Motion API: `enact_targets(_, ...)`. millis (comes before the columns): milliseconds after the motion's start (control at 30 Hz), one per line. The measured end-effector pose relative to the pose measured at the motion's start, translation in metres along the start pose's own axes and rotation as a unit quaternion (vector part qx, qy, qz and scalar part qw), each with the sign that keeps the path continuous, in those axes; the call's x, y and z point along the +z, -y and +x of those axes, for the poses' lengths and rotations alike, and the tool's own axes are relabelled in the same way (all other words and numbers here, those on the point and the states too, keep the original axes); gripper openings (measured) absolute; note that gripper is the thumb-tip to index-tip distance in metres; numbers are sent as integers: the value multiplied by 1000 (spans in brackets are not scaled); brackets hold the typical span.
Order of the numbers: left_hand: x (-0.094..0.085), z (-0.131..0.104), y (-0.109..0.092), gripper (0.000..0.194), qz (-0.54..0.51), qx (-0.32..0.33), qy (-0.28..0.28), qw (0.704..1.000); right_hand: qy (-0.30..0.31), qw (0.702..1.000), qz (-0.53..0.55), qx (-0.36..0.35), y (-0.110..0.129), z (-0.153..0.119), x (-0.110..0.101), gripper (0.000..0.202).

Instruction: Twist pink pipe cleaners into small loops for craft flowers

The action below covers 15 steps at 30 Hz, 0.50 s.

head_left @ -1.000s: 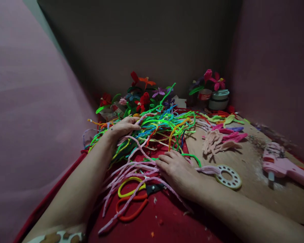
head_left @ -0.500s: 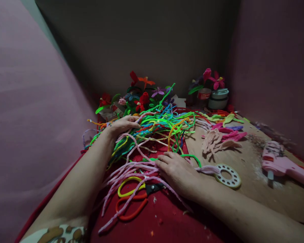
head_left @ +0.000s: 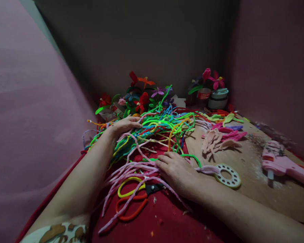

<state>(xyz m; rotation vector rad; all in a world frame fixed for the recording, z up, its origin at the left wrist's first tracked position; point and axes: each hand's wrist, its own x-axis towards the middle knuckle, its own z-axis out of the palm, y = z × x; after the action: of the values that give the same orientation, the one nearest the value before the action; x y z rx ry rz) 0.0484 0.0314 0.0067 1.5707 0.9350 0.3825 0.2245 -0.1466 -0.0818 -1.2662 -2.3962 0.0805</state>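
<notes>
A tangled heap of pipe cleaners (head_left: 157, 126), mostly green, blue and yellow, lies across the red cloth. My left hand (head_left: 128, 124) rests on the left side of this heap, its fingers stretched over the strands. Closer in, my right hand (head_left: 176, 172) lies palm down over one end of a bunch of pink pipe cleaners (head_left: 134, 166); its fingers look extended, and what is under the palm is hidden. Scissors (head_left: 133, 199) with yellow and red-orange handles lie beneath some pink strands, their blades partly covered.
On the brown board at right are a white ring-shaped spool (head_left: 227, 176), pale and pink fuzzy pieces (head_left: 212, 140), and a pink glue gun (head_left: 276, 160). Pipe-cleaner flowers (head_left: 142, 101) and a lidded jar (head_left: 218, 98) stand at the back. Scraps dot the red cloth (head_left: 177, 224).
My left hand has shifted slightly to the right on the heap. The tall green strand at the top now leans a little further left. My right hand stays in place.
</notes>
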Motion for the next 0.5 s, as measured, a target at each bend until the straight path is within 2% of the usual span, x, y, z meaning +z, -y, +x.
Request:
enact_targets(233, 8, 5, 2, 43, 63, 3, -8, 998, -20, 1000, -8, 3, 0, -1, 3, 23)
enact_targets(367, 14, 8, 5, 46, 142, 15, -28, 989, -12, 1000, -7, 5, 0, -2, 1, 23)
enact_targets(500, 17, 11, 8, 54, 234, 25, -22, 972, -6, 1000, -2, 4, 0, -2, 0, 22)
